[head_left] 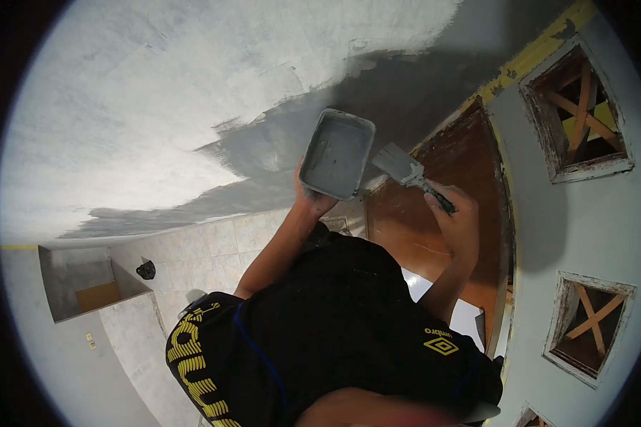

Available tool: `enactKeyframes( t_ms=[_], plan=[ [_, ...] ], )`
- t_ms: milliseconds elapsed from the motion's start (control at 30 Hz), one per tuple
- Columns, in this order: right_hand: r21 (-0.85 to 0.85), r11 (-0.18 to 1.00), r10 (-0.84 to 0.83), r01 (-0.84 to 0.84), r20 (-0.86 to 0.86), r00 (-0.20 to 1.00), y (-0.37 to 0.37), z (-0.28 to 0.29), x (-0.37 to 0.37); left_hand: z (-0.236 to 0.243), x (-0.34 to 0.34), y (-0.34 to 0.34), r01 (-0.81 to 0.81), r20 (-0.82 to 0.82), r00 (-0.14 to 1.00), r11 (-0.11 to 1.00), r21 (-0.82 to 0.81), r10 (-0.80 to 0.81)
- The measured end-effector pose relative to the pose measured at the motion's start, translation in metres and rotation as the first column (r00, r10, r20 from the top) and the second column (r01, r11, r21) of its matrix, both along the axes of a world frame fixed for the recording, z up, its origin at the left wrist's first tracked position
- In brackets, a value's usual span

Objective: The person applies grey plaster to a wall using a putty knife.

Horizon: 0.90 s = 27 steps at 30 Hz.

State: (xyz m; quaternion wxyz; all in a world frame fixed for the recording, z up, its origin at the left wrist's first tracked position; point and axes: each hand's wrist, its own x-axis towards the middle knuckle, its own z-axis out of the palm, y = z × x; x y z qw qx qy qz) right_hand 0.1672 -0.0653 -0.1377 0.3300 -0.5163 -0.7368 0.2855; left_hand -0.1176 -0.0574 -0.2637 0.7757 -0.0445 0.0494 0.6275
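My left hand (pixel 310 197) holds a rectangular plastic tray (pixel 335 153) from below and its side, with grey paint or paste inside. My right hand (pixel 454 213) grips the dark handle of a wide, flat brush (pixel 399 164), its head coated grey and held just right of the tray, close to its rim. Behind both, a large whitish surface (pixel 149 99) has an uneven dark grey band (pixel 263 142) spread along its edge.
A brown wooden door (pixel 441 220) stands behind my right arm. A pale wall (pixel 548 228) holds openings with crossed boards (pixel 587 320) and weathered frames. A yellow strip (pixel 523 60) runs along the wall's edge. At left are pale tiles (pixel 206 242), a recess (pixel 78 274) and a black bundle (pixel 145 270).
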Motion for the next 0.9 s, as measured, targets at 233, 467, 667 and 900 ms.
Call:
enactKeyframes(
  t_ms=[233, 467, 667, 900],
  plan=[
    [-0.182, 0.983, -0.031, -0.03, -0.323, 0.946, -0.001, -0.015, 0.0, -0.012, -0.008, 0.0, -0.033, -0.048, 0.998, 0.996, 0.081, 0.037],
    [-0.545, 0.787, -0.07, -0.29, -0.545, 0.835, -0.003, -0.031, -0.009, -0.012, -0.006, -0.01, -0.055, -0.152, 0.986, 0.992, 0.116, 0.072],
    [-0.612, 0.76, -0.058, -0.217, -0.396, 0.917, 0.014, -0.049, -0.012, -0.005, -0.007, 0.0, -0.081, -0.142, 0.986, 0.995, 0.06, 0.089],
    [-0.603, 0.787, -0.172, -0.132, -0.419, 0.891, 0.019, -0.05, -0.003, -0.024, -0.022, 0.004, -0.109, -0.071, 0.991, 0.993, 0.033, 0.111]
  ],
)
